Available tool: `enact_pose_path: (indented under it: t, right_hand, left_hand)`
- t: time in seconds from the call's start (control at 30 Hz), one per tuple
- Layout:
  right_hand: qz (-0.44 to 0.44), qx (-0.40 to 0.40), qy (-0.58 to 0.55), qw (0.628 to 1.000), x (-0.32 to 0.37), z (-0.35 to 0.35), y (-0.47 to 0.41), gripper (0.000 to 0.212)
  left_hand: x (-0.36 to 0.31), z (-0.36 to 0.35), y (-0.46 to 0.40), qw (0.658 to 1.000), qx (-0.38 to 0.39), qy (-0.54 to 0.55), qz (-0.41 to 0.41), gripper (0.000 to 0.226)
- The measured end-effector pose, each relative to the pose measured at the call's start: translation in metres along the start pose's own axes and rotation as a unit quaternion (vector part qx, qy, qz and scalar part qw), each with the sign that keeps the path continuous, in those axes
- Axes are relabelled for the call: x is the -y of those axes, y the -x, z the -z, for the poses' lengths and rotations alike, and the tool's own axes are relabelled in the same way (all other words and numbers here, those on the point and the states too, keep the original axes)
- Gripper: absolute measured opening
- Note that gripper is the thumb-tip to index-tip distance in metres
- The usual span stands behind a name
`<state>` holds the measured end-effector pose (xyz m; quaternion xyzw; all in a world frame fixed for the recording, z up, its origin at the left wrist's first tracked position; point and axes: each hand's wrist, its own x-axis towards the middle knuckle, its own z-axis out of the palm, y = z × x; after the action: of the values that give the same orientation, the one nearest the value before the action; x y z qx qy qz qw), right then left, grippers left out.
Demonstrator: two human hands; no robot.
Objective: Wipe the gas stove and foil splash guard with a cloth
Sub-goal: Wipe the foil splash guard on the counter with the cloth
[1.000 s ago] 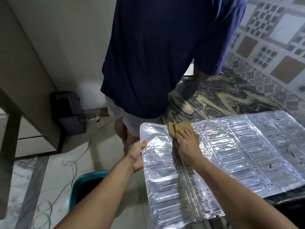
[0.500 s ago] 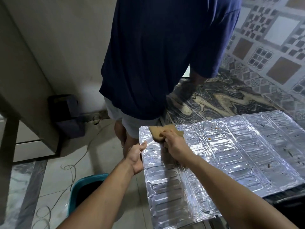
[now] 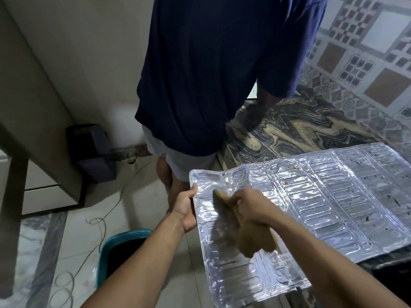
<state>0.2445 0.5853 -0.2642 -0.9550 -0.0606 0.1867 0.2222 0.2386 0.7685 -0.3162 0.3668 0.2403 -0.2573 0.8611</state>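
The embossed foil splash guard (image 3: 322,203) lies flat over the counter at lower right, its left panel sticking out past the edge. Small brown spots dot its right panels. My left hand (image 3: 185,206) grips the guard's left edge, thumb on top. My right hand (image 3: 251,206) holds a tan cloth (image 3: 231,221) bunched on the left panel, with part of it hanging below the hand and blurred by motion. The gas stove is hidden from view.
A person in a dark blue shirt (image 3: 211,74) stands close behind the guard, one hand on the marbled counter (image 3: 295,127). A teal bucket (image 3: 115,252) sits on the floor below my left arm. Loose cable (image 3: 97,223) and a dark box (image 3: 91,150) lie by the wall.
My right hand has dragged the cloth from the guard's far edge toward me, down the left panel. My left hand keeps its grip on the left edge.
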Motion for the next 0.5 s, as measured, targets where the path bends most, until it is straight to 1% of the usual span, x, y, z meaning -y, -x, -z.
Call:
enact_pose_path:
  t: [0.03, 0.1, 0.17, 0.2, 0.23, 0.3, 0.33, 0.37, 0.4, 0.5]
  right_hand:
    - [0.003, -0.033, -0.015, 0.999, 0.005, 0.010, -0.008, 0.032]
    - [0.008, -0.132, -0.061, 0.989, 0.014, 0.022, -0.024, 0.032]
    - [0.020, -0.219, -0.164, 0.962, 0.018, 0.024, -0.034, 0.040]
    - [0.030, -0.244, -0.175, 0.953, 0.018, 0.021, -0.037, 0.044]
    - [0.040, -0.239, -0.150, 0.958, 0.014, 0.016, -0.039, 0.044]
    - [0.036, -0.161, 0.005, 0.986, 0.002, -0.003, -0.039, 0.036]
    - [0.019, -0.128, 0.068, 0.989, -0.006, -0.013, -0.036, 0.033]
    - [0.003, -0.113, 0.099, 0.989, -0.013, -0.022, -0.032, 0.033]
    - [-0.009, -0.115, 0.102, 0.988, -0.017, -0.028, -0.028, 0.035]
    - [-0.028, -0.135, 0.047, 0.989, -0.011, -0.028, -0.028, 0.035]
  left_hand:
    - [-0.001, 0.000, -0.001, 1.000, 0.006, 0.007, -0.003, 0.051]
    - [-0.002, 0.000, -0.003, 1.000, 0.019, 0.015, -0.011, 0.057]
    - [-0.004, 0.000, -0.004, 1.000, 0.021, 0.015, -0.014, 0.058]
    - [-0.005, 0.000, -0.005, 1.000, 0.023, 0.014, -0.013, 0.058]
    - [-0.006, 0.000, -0.005, 0.999, 0.027, 0.011, -0.012, 0.060]
    - [-0.006, 0.000, -0.005, 1.000, 0.029, 0.000, -0.005, 0.064]
    - [-0.005, -0.001, -0.005, 1.000, 0.027, -0.005, 0.001, 0.065]
    - [-0.005, -0.001, -0.004, 1.000, 0.025, -0.011, 0.007, 0.065]
    - [-0.004, -0.001, -0.004, 1.000, 0.021, -0.014, 0.010, 0.064]
    - [-0.004, 0.001, -0.006, 1.000, 0.009, -0.005, 0.013, 0.064]
